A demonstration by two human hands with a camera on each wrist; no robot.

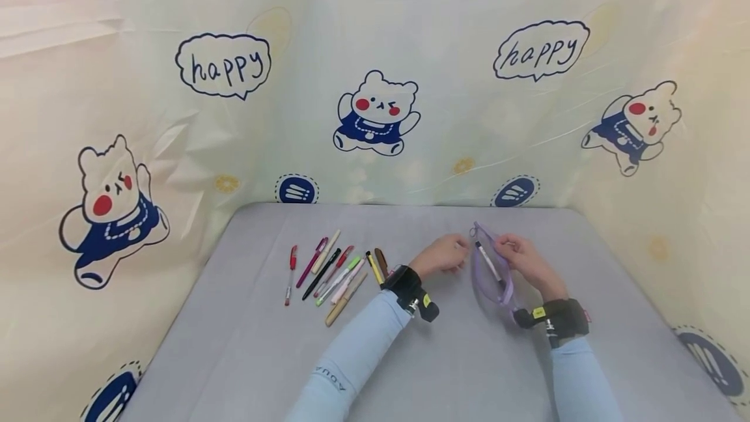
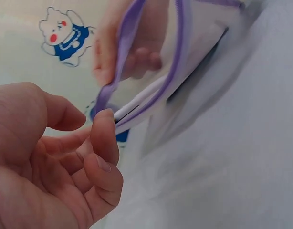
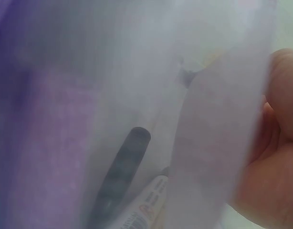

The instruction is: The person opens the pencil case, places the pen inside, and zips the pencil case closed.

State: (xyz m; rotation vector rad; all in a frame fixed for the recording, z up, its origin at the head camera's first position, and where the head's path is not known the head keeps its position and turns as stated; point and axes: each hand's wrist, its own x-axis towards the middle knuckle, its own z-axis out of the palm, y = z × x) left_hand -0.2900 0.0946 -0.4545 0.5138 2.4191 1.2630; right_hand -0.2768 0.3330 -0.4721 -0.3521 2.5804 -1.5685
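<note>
A translucent pencil pouch with purple trim [image 1: 508,290] stands gaping at the right of the table. My right hand [image 1: 523,258] pinches its edge between thumb and fingers. Inside lies a white pen with a black end [image 1: 489,262]; through the cloudy wall [image 3: 208,148] the right wrist view shows a dark pen [image 3: 121,171] beside a white printed one [image 3: 145,202]. Just left of the opening is my left hand [image 1: 442,255], its fingers loosely bent and holding nothing. In the left wrist view its fingertips [image 2: 102,125] overlap the pouch's purple rim [image 2: 125,45].
Left of my left hand several pens lie loose, among them a red-capped pen [image 1: 293,259], a black pen [image 1: 321,274], a green-capped one [image 1: 338,281] and a tan one [image 1: 346,299]. A yellow pen [image 1: 374,267] and a brown one [image 1: 381,262] lie by my left wrist. Printed cloth [image 1: 445,116] surrounds the table.
</note>
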